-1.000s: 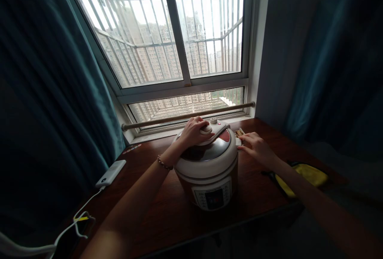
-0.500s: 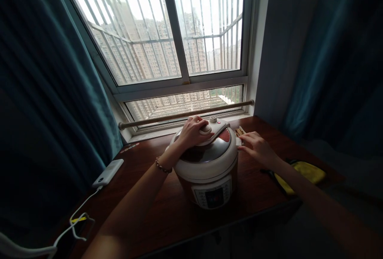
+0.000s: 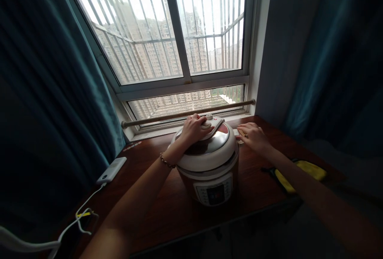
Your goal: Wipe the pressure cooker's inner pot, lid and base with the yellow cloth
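Note:
A white-and-brown electric pressure cooker (image 3: 206,175) stands on the table. Its domed lid (image 3: 214,147) sits slightly raised, and a dark gap shows between lid and body along the front right. My left hand (image 3: 194,128) is wrapped round the lid's top handle (image 3: 206,125). Beside the cooker's right rim, my right hand (image 3: 253,135) has its fingers bent together at a small pale piece (image 3: 236,132). A yellowish bit shows at the fingers; what they hold is mostly hidden.
The dark wood table (image 3: 257,183) lies beneath the window and its rail (image 3: 188,114). A yellow-and-black pouch (image 3: 309,170) rests at the right. At the left are a white power bank (image 3: 112,170) and a white cable (image 3: 86,203). Blue curtains (image 3: 72,71) hang on both sides.
The lid has come up and shifted a little, opening a gap above the cooker's body. My left hand stays on its handle. My right hand's fingers have closed over the small thing beside the cooker.

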`<state>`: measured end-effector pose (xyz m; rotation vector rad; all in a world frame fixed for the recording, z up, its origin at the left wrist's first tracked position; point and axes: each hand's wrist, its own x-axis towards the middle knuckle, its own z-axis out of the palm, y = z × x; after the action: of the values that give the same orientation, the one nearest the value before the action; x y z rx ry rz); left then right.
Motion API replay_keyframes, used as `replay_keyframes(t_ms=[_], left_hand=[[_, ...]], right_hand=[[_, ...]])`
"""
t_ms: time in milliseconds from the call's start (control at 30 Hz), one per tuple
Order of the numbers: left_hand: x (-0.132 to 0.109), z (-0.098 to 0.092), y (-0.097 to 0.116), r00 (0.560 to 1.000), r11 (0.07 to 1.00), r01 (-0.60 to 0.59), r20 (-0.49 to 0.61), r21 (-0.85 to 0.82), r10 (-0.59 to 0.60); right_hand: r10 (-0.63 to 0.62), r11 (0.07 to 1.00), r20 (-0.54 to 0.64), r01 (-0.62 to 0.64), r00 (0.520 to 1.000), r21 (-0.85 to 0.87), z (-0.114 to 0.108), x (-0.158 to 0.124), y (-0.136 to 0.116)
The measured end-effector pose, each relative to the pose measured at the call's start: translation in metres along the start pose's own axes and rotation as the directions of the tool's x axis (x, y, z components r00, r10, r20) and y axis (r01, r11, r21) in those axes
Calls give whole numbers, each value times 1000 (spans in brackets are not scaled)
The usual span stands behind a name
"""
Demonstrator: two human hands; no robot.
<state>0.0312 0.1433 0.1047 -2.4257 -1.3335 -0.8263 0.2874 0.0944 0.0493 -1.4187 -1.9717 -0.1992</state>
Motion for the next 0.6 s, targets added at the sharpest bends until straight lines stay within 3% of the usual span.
replay_keyframes(t_ms=[133, 300, 600], left_hand=[[1, 0, 1, 1000, 1000, 22, 13, 13, -22], [2, -1, 8, 998, 998, 55, 28, 6, -55], [-3, -5, 24, 999, 997, 27, 19, 68, -28]], right_hand=[[-60, 989, 62, 51, 996, 138, 7, 10, 4], [-89, 942, 145, 36, 985, 332, 0, 14, 6], [-72, 929, 190, -3, 979, 370, -5, 8, 22]])
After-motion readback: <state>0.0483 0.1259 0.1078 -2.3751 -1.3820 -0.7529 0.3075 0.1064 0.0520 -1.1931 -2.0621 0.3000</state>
